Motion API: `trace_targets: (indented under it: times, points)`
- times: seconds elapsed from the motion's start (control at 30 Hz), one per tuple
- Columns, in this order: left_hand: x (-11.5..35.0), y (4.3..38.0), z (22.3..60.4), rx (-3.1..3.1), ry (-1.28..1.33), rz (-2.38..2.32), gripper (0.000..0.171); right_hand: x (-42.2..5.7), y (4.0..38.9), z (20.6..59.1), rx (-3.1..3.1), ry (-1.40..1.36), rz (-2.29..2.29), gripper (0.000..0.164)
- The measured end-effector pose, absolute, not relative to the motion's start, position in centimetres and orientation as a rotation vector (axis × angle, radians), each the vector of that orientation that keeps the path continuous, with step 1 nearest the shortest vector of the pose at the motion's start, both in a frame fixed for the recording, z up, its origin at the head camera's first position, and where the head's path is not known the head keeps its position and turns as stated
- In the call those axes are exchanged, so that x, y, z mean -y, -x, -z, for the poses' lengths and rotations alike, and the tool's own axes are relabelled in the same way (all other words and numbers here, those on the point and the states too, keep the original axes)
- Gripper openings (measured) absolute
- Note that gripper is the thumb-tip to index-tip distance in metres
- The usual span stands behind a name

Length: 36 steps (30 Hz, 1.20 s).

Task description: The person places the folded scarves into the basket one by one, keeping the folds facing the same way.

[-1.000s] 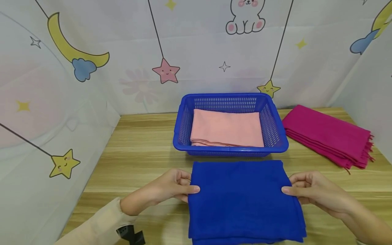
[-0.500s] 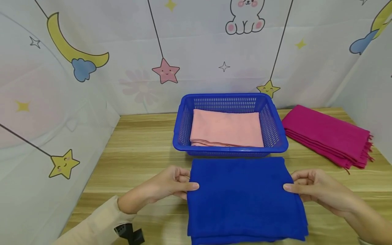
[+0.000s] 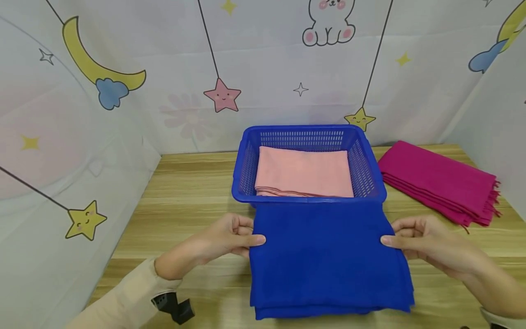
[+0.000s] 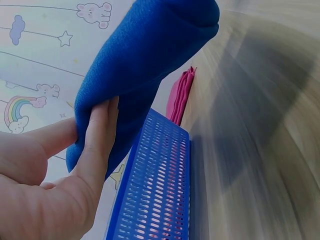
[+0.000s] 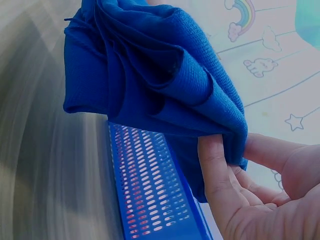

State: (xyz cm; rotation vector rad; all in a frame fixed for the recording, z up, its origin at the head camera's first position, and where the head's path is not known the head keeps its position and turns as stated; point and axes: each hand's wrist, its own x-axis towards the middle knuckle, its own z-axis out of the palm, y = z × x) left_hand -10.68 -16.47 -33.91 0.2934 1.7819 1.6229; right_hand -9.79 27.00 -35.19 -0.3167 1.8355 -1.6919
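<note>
A folded blue cloth (image 3: 328, 260) is held up between both hands, in front of the blue basket (image 3: 308, 200). My left hand (image 3: 223, 237) pinches its left edge, thumb on top and fingers underneath. On the opposite edge my right hand (image 3: 427, 244) pinches it the same way. In the left wrist view the cloth (image 4: 145, 45) hangs off the wood surface, its layers folded over. The right wrist view shows several loose folds of the cloth (image 5: 165, 85) above the fingers. Inside the basket lies a folded pink cloth (image 3: 304, 171).
A folded magenta scarf (image 3: 439, 180) with a fringed end lies right of the basket. The wooden table (image 3: 189, 192) runs back to a white printed curtain (image 3: 267, 59), which also closes off both sides. A black wrist mount (image 3: 172, 308) sits by the left sleeve.
Both hands have moved forward and up with the blue cloth. Its far edge now overlaps the basket's front wall. The basket, pink cloth and magenta scarf have stayed put.
</note>
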Motion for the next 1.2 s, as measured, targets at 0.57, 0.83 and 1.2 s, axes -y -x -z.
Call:
trace_targets:
  times: [0.57,0.83,1.2]
  points:
    - [16.4,12.6,31.8,-1.767,-0.341,-1.689,0.015,-26.8,12.0,32.8,-1.907,0.361,1.691,0.020]
    - [16.3,13.6,31.5,-1.733,-0.328,-1.714,0.017,-26.9,13.0,32.2,-1.957,0.322,1.670,0.015]
    - [16.4,14.4,31.2,-1.733,-0.296,-1.728,0.039,-26.8,14.0,31.9,-1.938,0.344,1.662,0.018]
